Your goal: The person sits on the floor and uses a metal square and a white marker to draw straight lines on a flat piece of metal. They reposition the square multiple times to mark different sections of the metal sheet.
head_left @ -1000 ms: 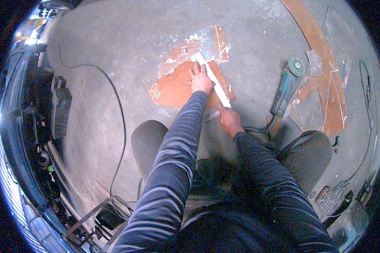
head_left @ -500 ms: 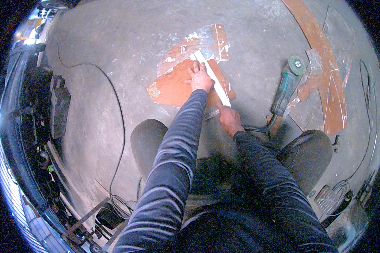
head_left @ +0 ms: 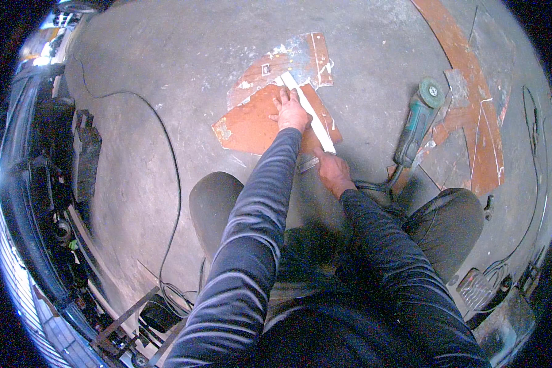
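Observation:
A reddish-brown sheet piece (head_left: 248, 126) with irregular edges lies on the grey floor in front of me. Across it runs a straight white strip (head_left: 316, 126), slanting from upper left to lower right. My left hand (head_left: 291, 113) presses down flat, fingers spread, on the sheet and against the strip's left edge. At the strip's near end is my right hand (head_left: 334, 173), its fingers closed; what they pinch, if anything, is hidden. A small pale flat piece (head_left: 308, 164) lies just left of it. Beyond the strip is another worn, paint-stained sheet piece (head_left: 251, 80).
A teal angle grinder (head_left: 416, 126) lies at right, its cord running back toward my knee. Further right are long brown sheet offcuts (head_left: 481, 141) and a cable (head_left: 536, 153). A black cord (head_left: 173, 153) curves over the floor at left, near a dark vehicle part (head_left: 87, 156).
Both hands stay in nearly the same place on the sheet and strip. The view has shifted very slightly; nothing else has visibly moved.

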`<state>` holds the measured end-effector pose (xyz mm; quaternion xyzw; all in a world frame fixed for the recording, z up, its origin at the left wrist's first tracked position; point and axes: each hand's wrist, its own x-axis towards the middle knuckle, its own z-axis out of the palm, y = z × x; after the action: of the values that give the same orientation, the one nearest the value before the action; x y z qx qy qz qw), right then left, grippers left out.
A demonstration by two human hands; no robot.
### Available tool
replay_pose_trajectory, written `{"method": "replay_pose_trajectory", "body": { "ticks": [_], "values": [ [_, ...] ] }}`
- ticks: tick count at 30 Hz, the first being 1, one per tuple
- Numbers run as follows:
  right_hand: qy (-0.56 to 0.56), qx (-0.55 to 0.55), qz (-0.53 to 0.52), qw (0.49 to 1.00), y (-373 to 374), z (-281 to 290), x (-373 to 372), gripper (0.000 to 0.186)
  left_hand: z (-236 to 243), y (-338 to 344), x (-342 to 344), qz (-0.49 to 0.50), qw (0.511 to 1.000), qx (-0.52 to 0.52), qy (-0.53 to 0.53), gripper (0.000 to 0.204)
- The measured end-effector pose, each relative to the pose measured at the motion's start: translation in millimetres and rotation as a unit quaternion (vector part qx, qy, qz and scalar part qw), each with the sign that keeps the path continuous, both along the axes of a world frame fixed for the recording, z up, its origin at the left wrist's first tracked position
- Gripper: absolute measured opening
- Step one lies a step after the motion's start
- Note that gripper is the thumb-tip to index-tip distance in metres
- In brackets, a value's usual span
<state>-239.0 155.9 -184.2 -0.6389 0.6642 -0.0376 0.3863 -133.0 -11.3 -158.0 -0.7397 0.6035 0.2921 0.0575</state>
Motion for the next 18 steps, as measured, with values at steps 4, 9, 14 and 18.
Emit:
{"method": "replay_pose_trajectory", "body": {
  "ticks": [4,9,14,18],
  "values": [
    [0.009,0.025,0.003,1.000,-3,5,-1,0.034,-3,0,-1,-0.002,1.000,-0.004,0.005,0.088],
    [-0.007,0.018,-0.002,1.000,-3,6,0,0.033,-24,-1,4,-0.007,0.997,-0.077,-0.004,0.095],
    [-0.005,0.011,0.003,1.000,-2,0,-1,0.034,-26,0,4,-0.010,0.997,-0.077,-0.006,0.093],
    [-0.011,0.015,-0.001,1.000,0,-4,-4,0.036,-3,1,-6,-0.009,1.000,0.001,-0.005,0.083]
  ]
}}
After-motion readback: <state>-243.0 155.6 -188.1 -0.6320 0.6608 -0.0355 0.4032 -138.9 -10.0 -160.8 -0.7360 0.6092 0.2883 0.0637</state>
